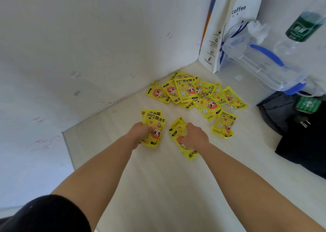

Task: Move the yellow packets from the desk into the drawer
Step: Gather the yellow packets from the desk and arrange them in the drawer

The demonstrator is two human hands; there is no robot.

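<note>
Both arms outstretched, left hand and right hand gripping packets

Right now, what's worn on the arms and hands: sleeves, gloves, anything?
Both bare, left hand and right hand: no gloves, rings or watch visible. A black sleeve covers the left upper arm; the right arm shows no sleeve in frame.
</note>
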